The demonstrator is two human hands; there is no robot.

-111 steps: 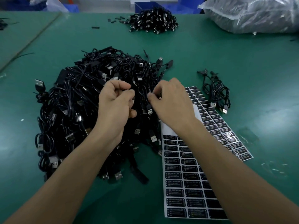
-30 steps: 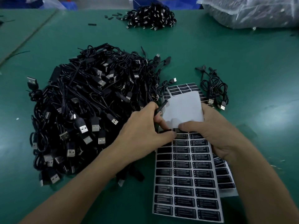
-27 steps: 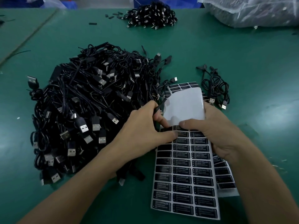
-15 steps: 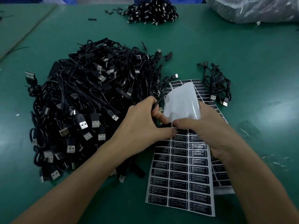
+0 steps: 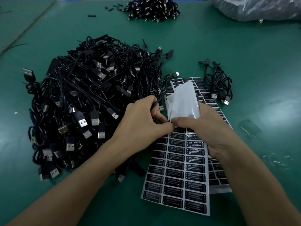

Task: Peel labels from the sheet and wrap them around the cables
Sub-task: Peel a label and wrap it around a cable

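Beside the cable pile [image 5: 91,101], right hand [image 5: 208,132] grips the label sheet [image 5: 179,173] — left hand [image 5: 143,124] pinches a thin cable [image 5: 156,103].

Table [image 5: 244,54]: dark green matte top, filling nearly the whole view.
Seam [image 5: 27,28]: pale diagonal line across the far left corner.
Light: dim, faint sheen at right.

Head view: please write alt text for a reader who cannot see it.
The right hand holds a sheet of black labels, its peeled white top curled back, while the left hand, gripping a black cable, picks at the top label row. A big pile of black USB cables lies left on the green table.
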